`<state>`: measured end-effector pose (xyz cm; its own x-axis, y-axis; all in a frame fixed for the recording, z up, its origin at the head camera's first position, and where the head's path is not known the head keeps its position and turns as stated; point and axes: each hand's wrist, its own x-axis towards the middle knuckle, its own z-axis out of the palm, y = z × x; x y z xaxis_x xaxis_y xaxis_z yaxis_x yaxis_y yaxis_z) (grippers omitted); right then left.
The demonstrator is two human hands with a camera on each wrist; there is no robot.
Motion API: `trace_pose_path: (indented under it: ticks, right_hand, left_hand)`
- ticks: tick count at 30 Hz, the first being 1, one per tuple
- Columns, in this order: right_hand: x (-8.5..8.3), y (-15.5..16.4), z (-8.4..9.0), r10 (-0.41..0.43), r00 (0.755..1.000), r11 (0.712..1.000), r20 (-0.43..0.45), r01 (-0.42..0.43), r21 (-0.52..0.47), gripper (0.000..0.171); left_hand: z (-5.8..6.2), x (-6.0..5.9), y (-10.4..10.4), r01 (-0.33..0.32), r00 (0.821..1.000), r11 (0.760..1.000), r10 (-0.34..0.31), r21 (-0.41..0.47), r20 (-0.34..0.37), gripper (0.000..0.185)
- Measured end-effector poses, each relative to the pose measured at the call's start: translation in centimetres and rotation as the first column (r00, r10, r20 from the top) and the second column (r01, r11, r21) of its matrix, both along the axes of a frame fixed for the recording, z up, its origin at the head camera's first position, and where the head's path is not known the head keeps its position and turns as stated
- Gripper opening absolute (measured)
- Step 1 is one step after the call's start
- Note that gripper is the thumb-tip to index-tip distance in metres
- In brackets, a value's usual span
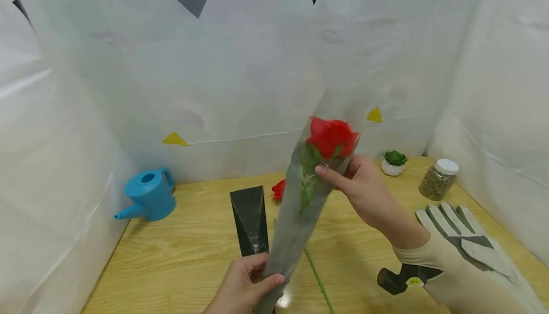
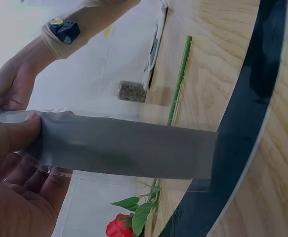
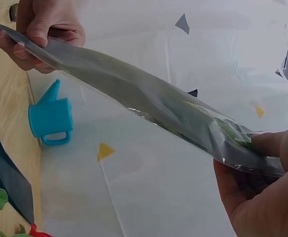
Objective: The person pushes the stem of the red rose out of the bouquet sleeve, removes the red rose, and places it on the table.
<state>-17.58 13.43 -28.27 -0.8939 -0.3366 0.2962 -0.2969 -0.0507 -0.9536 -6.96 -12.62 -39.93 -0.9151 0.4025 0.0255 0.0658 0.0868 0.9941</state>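
Observation:
A red rose (image 1: pixel 329 135) with green leaves stands inside a long clear and grey flower sleeve (image 1: pixel 296 228), held tilted above the table. My left hand (image 1: pixel 246 283) pinches the narrow lower end, thumb across its front. Just below the bloom, my right hand (image 1: pixel 360 190) grips the sleeve between thumb and fingers. In the left wrist view the sleeve's grey lower end (image 2: pixel 134 148) extends past the left hand. Behind it on the table lies a second red rose (image 1: pixel 279 190), its green stem (image 1: pixel 318 280) running toward the front and partly hidden by the sleeve.
A black sleeve (image 1: pixel 249 218) lies left of the held one. The blue watering can (image 1: pixel 150 195) stands at the back left. To the right are a potted succulent (image 1: pixel 393 163), a jar with a white lid (image 1: pixel 438 180) and work gloves (image 1: pixel 476 247).

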Motion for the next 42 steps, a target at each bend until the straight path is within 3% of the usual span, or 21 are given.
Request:
trace_pose_path:
  ticks: [3, 9, 13, 17, 24, 30, 36, 42]
  right_hand:
    - [0.4, -0.2, -0.2, -0.051, 0.997, 0.997, -0.055, 0.054, 0.055, 0.026]
    - [0.9, -0.4, -0.6, -0.122, 0.981, 0.985, -0.15, 0.137, 0.1, 0.024]
    - [1.0, -0.6, -0.8, -0.099, 0.982, 0.99, -0.16, 0.113, 0.083, 0.033]
    - [1.2, -0.7, -1.0, -0.093, 0.983, 0.991, -0.156, 0.107, 0.085, 0.038]
    - [1.4, -1.1, -1.3, -0.082, 0.98, 0.989, -0.184, 0.102, 0.105, 0.031]
    - [1.6, -1.5, -1.8, -0.054, 0.987, 0.99, -0.154, 0.073, 0.122, 0.026]
    - [1.9, -1.9, -2.3, 0.003, 0.993, 0.988, -0.119, 0.015, 0.156, 0.029]
    - [1.9, -2.1, -2.7, 0.049, 0.989, 0.985, -0.139, -0.025, 0.17, 0.032]
  left_hand:
    - [0.1, 0.1, 0.2, -0.028, 0.999, 0.998, 0.025, -0.061, -0.047, 0.023]
    - [0.3, 0.3, 0.5, -0.082, 0.994, 0.994, 0.076, -0.07, -0.084, 0.022]
    - [0.3, 0.2, 0.6, -0.113, 0.99, 0.99, 0.105, -0.083, -0.095, 0.02]
    - [0.4, 0.2, 0.7, -0.132, 0.99, 0.989, 0.128, -0.072, -0.058, 0.019]
    - [0.5, 0.0, 0.6, -0.164, 0.986, 0.982, 0.162, -0.093, -0.028, 0.019]
    - [0.4, 0.1, 0.7, -0.149, 0.989, 0.989, 0.149, -0.021, 0.011, 0.021]
    - [0.3, 0.1, 0.8, -0.142, 0.99, 0.99, 0.142, 0.002, -0.003, 0.024]
    - [0.6, 0.0, 0.8, -0.12, 0.993, 0.992, 0.12, 0.028, 0.0, 0.023]
